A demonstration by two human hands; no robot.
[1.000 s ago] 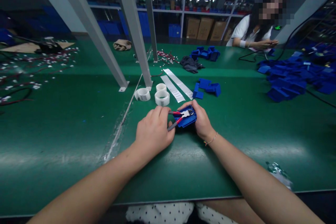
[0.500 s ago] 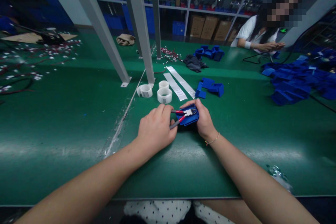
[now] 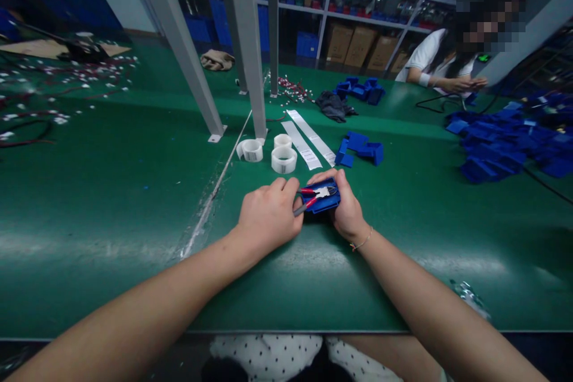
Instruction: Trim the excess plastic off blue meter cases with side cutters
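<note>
My left hand (image 3: 271, 210) is closed on the handles of red and grey pliers (image 3: 310, 202). The jaws of the pliers lie over the inside of a blue plastic part (image 3: 330, 205). Fingers and thumb of my right hand (image 3: 348, 206) grip that blue part from its right side. Just beyond my hands are rolls of white labels (image 3: 283, 160) and two flat label strips (image 3: 304, 148). A few loose blue parts (image 3: 358, 142) lie behind my right hand.
Grey metal posts (image 3: 254, 65) rise from the green table (image 3: 111, 203). A big pile of blue parts (image 3: 496, 137) lies at right, near a seated person (image 3: 430, 65). Wires with white connectors (image 3: 54, 86) spread at far left. A dark cloth (image 3: 333, 106) lies farther back.
The view has shifted slightly. My left hand has moved a little along the handles, covering more of them. Both hands keep their hold.
</note>
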